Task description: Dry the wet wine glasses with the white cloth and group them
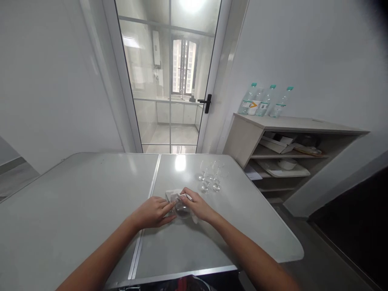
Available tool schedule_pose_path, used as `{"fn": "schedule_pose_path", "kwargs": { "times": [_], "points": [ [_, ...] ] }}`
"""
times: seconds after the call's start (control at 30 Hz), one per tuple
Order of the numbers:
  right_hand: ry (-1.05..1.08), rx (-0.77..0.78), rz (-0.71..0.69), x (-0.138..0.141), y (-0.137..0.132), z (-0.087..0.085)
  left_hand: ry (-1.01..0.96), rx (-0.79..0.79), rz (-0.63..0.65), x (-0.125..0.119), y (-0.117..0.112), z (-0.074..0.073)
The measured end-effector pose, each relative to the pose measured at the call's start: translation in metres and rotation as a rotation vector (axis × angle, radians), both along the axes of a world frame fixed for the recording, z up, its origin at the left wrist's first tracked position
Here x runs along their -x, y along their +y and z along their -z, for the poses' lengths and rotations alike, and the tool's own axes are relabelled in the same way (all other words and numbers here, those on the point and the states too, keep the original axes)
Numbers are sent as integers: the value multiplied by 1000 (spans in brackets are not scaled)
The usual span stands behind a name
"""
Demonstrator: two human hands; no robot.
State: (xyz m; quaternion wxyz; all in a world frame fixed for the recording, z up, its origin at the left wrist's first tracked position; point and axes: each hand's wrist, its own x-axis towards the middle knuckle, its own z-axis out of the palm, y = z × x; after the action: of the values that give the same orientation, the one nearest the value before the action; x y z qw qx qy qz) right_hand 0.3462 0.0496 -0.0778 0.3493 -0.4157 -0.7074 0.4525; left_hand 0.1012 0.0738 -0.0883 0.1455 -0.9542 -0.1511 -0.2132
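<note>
Between my hands, low over the table, is a clear rounded glass. My left hand grips it from the left, with the fingertips against its side. A white cloth is bunched at the glass's upper edge, and my right hand pinches it there. Part of the cloth also shows below the right hand's fingers. The lower part of the glass and any stem cannot be made out. To the right, several clear glasses stand grouped on the table, apart from my hands.
The grey table has a metal seam strip running across it and a rounded right corner. Beyond it stands a glass door with a black handle. At right, a shelf unit carries several plastic bottles.
</note>
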Motion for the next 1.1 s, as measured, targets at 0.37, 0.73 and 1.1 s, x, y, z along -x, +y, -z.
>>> {"fn": "schedule_pose_path", "kwargs": {
  "times": [0.37,0.73,1.1],
  "points": [
    [46,-357,-173,3,-4,-1,-47,175,-38,4,4,-4],
    [725,519,150,8,3,14,-427,510,-103,-7,-4,3],
    [423,-94,248,17,-9,27,-1029,1521,-265,-32,-3,-4]
  ]
}}
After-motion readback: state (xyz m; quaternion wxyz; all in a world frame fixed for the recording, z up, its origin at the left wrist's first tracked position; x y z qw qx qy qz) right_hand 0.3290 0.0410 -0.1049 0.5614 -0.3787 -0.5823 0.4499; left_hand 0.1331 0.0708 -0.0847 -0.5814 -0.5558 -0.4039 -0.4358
